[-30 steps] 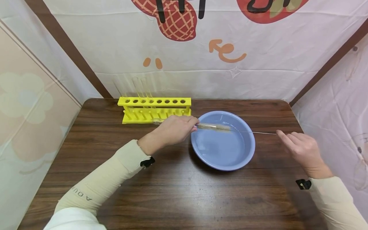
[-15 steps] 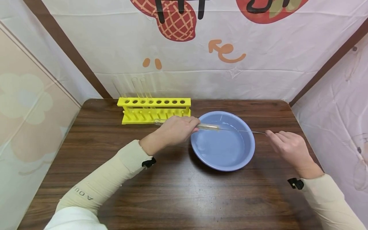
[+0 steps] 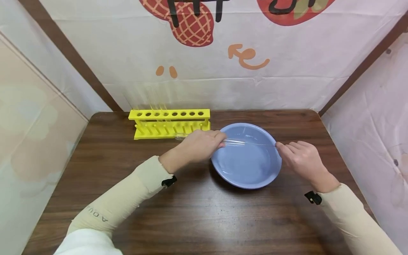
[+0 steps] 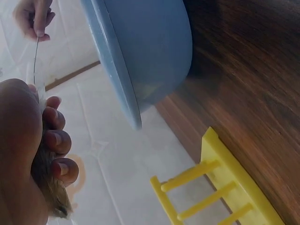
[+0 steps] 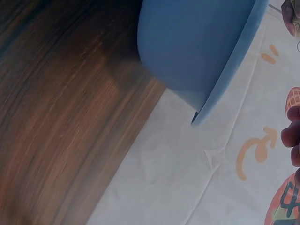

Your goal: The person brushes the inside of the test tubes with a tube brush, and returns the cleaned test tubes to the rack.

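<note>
It looks like a curtained booth: printed cloth hangs behind and beside the wood-grain worktop. The yellow test-tube rack suggests laboratory-style work.

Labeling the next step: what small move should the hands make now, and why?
Probably have the right hand draw the brush wire back a little, while the left hand steadies the test tube: the bristles sit deep in it, and its mouth is over the basin, so any drips would likely land there.
</note>
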A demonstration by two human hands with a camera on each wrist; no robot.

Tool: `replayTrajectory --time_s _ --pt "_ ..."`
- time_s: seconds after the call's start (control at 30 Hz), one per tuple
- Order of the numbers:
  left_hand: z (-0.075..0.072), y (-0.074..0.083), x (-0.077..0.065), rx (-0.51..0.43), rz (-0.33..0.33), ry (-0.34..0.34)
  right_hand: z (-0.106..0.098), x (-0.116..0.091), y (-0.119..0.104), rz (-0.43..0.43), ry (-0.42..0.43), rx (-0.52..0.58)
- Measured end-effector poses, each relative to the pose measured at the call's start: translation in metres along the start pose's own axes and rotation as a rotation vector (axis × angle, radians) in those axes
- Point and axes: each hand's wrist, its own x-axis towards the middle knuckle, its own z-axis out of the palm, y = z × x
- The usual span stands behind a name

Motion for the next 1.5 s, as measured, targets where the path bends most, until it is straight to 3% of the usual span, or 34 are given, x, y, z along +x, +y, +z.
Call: replayTrajectory --time_s 0.23,0.37,0.5,0.63,0.73,0.87,0.97,1.07,1.23,1.37,1.5 --pt "0.003 0.006 0.001 -0.02 0.007 -0.026 0.019 0.013 -0.01 -0.031 0.012 0.043" --pt "0.004 0.006 0.004 -0.032 0.0 -0.027 0.019 0.015 -0.017 0.059 -0.006 0.082" --pt "0.003 0.005 0.005 -0.009 0.005 0.009 0.014 0.02 -0.022 0.324 -0.16 0.277" --pt "0.002 0.004 0.006 -0.001 0.026 0.04 0.006 0.029 -0.026 0.723 -0.314 0.75" --pt "0.001 0.004 0.007 0.001 0.027 0.049 0.0 0.037 -0.025 0.971 -0.394 1.078" --pt "0.0 0.005 0.006 0.015 0.032 0.061 -0.005 0.04 -0.02 1.13 -0.547 1.355" --pt "-0.001 0.006 0.005 0.025 0.049 0.073 -0.006 0.037 -0.015 1.151 -0.633 1.524" --pt "-0.001 0.007 0.005 0.025 0.053 0.075 -0.006 0.033 -0.011 1.111 -0.695 1.651" --pt "-0.003 0.008 0.006 0.024 0.042 0.052 -0.006 0.028 -0.008 1.077 -0.747 1.712" --pt "-0.004 0.008 0.006 0.022 0.045 0.05 -0.006 0.025 -0.007 1.062 -0.751 1.764" --pt "-0.005 0.008 0.008 0.0 0.042 0.043 -0.005 0.025 -0.007 0.971 -0.662 1.77"
